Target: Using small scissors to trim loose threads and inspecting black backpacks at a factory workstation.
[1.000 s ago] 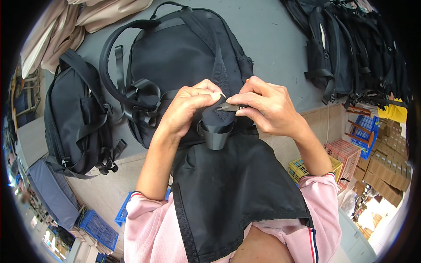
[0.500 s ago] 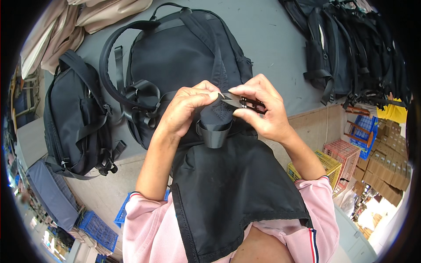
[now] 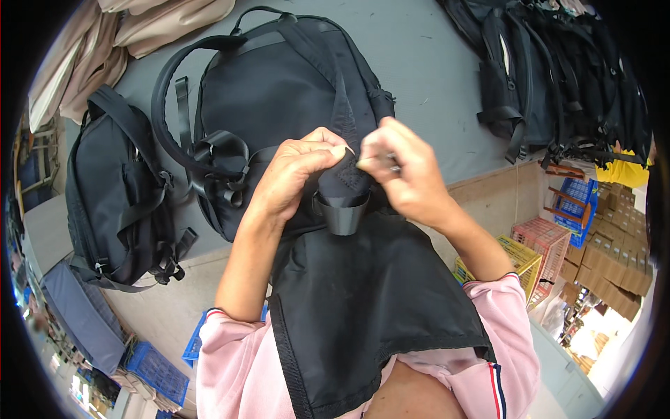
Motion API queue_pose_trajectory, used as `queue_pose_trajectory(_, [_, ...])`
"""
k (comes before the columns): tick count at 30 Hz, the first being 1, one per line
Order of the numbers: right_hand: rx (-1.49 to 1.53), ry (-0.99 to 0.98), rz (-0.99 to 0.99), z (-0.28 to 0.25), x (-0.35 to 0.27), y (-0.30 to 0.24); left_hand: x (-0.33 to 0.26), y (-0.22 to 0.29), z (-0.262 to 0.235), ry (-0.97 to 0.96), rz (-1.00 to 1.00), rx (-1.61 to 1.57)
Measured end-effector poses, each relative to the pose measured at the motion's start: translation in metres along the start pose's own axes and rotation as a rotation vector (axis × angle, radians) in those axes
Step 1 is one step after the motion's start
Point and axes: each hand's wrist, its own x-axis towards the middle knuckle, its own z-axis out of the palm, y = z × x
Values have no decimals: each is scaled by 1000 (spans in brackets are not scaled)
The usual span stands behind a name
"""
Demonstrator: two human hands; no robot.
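Note:
A large black backpack (image 3: 272, 84) lies on the table in front of me. One of its shoulder straps (image 3: 342, 178) runs toward me and ends in a loop of black webbing (image 3: 343, 216). My left hand (image 3: 289, 171) is closed, thumb and forefinger pinching at the strap's stitched edge. Just right of the strap, my right hand (image 3: 405, 167) is curled and smeared by motion. It is closed on small black thread snips, mostly hidden in the fingers now; only a glint shows. Any thread at the fingertips is too fine to make out.
A smaller black backpack (image 3: 122, 188) lies to the left. Several black bags (image 3: 551, 84) are heaped at the far right, beige bags (image 3: 164, 24) at the far left. Beyond the table edge stand pink (image 3: 548, 248), yellow (image 3: 520, 258) and blue crates (image 3: 157, 370), and stacked cartons (image 3: 614, 244).
The snips' blades, which were against the strap edge beside the left fingertips, have been drawn back into my curled right hand. My left hand keeps its pinch. The whole view has shifted slightly.

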Motion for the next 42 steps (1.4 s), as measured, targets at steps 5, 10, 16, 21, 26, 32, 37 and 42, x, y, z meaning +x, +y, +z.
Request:
queue_pose_trajectory(5, [478, 227, 192, -14, -12, 6, -2, 2, 0, 13, -22, 19])
queue_pose_trajectory(10, [42, 94, 29, -5, -10, -3, 1, 0, 3, 6, -3, 62])
queue_pose_trajectory(16, [-167, -31, -55, 8, -4, -9, 1, -4, 2, -48, 12, 27])
queue_pose_trajectory(21, [-187, 77, -68, 10, -7, 0, -1, -4, 2, -15, 17, 35])
queue_pose_trajectory(26, [202, 272, 138, -10, -17, 4, -2, 0, 4, 5, 5, 53])
queue_pose_trajectory(32, [-63, 87, 102, -4, -14, -17, 0, -2, 3, 1, -10, 45])
queue_pose_trajectory(37, [-204, -10, -11, -13, -23, -4, -3, -2, 4, -4, -16, 56])
queue_pose_trajectory(42, [-68, -4, -9, -9, -22, 2, -10, -1, 7, 29, 45, 57])
